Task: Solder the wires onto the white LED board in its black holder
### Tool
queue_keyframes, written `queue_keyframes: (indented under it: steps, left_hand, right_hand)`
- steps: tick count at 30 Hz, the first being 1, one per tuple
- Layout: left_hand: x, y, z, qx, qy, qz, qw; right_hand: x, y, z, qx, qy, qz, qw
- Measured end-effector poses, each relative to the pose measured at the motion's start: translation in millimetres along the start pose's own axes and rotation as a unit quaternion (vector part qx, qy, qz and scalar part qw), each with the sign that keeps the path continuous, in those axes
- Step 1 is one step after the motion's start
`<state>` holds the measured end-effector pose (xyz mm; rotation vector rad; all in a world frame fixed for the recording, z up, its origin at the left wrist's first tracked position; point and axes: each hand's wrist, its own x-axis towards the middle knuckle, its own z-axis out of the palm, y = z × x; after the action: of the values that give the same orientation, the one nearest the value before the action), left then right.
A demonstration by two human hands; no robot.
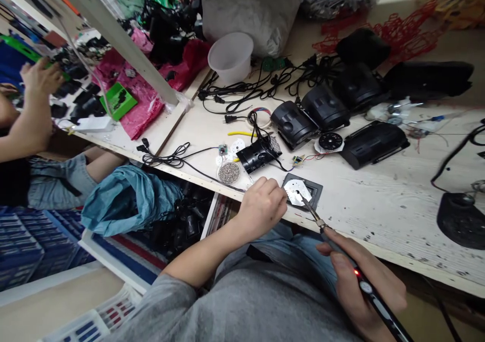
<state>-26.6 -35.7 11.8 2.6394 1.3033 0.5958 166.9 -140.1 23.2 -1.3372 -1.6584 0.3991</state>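
My right hand [364, 281] is wrapped round a soldering iron [333, 243] with a lit red light on its handle. The iron's tip meets a white, roughly eight-sided plate [296, 192], which lies on a dark grey square tray [315, 186] at the bench's front edge. Just left of the tray, my left hand [265, 199] is closed, its fingertips by the plate; what they hold is hidden. Behind it lies a small black cylindrical housing [257, 155] with its cord. A round container of metal wool [229, 173] sits to the left of that.
Several black housings [293, 122] and a round black fan-like part [330, 141] stand farther back. Black cords [242, 89] lie near a white bowl [231, 54]. At left, a co-worker's hand [41, 77] is raised. Below the bench is a blue bag [127, 198].
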Motion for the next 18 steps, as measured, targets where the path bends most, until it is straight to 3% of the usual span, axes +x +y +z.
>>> queue_keyframes:
  steps: [7, 10, 12, 14, 16, 18]
  left_hand:
    - [-3, -2, -3.0, -0.073, 0.022, -0.026, 0.997]
    - [-2, -3, -6.3, -0.11, 0.035, -0.036, 0.993]
    - [-1, -7, -10.2, -0.117, 0.048, -0.039, 0.991]
    - [1, -14, -15.4, -0.121, 0.065, -0.046, 0.989]
    - [2, -24, -21.3, -0.112, 0.084, -0.06, 0.988]
    - [1, -34, -27.5, -0.094, 0.102, -0.081, 0.987]
  right_hand:
    - [5, -5, 0, 0.006, -0.024, -0.002, 1.0]
    - [2, -1, -3, 0.002, 0.022, -0.015, 1.0]
    - [0, 5, -12, -0.032, 0.083, 0.006, 0.996]
    - [0, 14, -29, -0.098, 0.196, 0.073, 0.973]
    - [5, 23, -52, -0.14, 0.35, 0.114, 0.919]
    - [11, 31, -77, -0.138, 0.473, 0.086, 0.866]
